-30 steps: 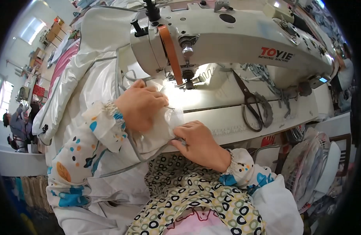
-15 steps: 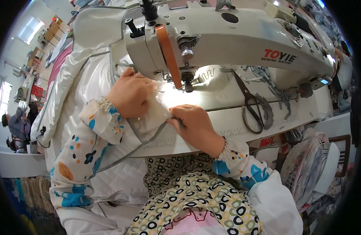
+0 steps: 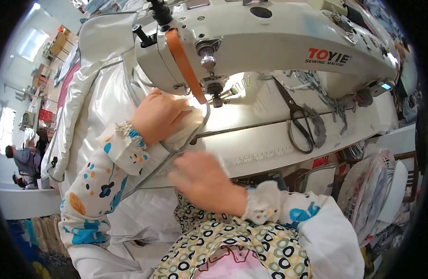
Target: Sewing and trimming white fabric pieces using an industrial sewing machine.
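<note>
White, shiny fabric (image 3: 107,93) with grey edging (image 3: 153,172) spreads over the left of the sewing machine bed. My left hand (image 3: 159,116) rests on it beside the machine's needle area, its curled fingers closed on the cloth; the fingertips are partly hidden. A corner of the fabric with a curved grey edge reaches just under the sewing machine (image 3: 265,42) head, by the orange strip (image 3: 185,65). My right hand (image 3: 202,181) is near the table's front edge, close to the grey edging. It is smeared by motion, so whether it touches the edging cannot be made out.
Dark scissors (image 3: 295,116) lie on the machine bed to the right, beside a grey cloth scrap (image 3: 316,125) and several grey clips or strips (image 3: 318,88). A ruler scale (image 3: 260,156) runs along the front edge. Plastic-wrapped goods (image 3: 362,200) stand at lower right. People (image 3: 26,156) sit far left.
My right hand has let go of the fabric's edge and moved left and toward me. The fabric corner has swung up toward the needle area. My left hand stays on the cloth.
</note>
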Tool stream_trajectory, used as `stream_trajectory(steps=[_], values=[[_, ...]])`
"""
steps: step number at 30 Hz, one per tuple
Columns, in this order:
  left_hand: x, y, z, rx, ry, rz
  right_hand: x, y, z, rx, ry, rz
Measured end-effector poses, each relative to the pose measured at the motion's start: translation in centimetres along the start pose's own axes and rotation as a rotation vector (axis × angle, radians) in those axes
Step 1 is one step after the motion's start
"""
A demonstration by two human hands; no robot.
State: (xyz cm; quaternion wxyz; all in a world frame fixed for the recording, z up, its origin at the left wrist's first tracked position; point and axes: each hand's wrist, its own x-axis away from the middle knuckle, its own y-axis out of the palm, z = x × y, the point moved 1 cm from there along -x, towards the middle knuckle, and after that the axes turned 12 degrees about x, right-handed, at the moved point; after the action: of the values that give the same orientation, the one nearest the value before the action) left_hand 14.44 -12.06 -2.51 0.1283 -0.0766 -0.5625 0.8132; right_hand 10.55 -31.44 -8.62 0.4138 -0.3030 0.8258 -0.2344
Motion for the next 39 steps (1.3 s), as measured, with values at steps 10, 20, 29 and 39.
stream_trajectory(steps=[10,20,29,39], values=[[1.1,3.1,4.9,0.07,-0.076,0.289,-0.7,5.4,1.9,0.086,0.071,-0.373],[0.6,3.8,4.2,-0.187,-0.076,0.405,0.9,-1.8,2.0,0.084,0.022,-0.19],[1.2,7.9,3.6,-0.433,0.017,0.636,5.4,-17.0,9.0,0.872,0.431,-0.118],[0.3,7.9,3.8,-0.453,0.088,0.688,3.9,-17.4,7.6,0.481,0.687,-0.422]])
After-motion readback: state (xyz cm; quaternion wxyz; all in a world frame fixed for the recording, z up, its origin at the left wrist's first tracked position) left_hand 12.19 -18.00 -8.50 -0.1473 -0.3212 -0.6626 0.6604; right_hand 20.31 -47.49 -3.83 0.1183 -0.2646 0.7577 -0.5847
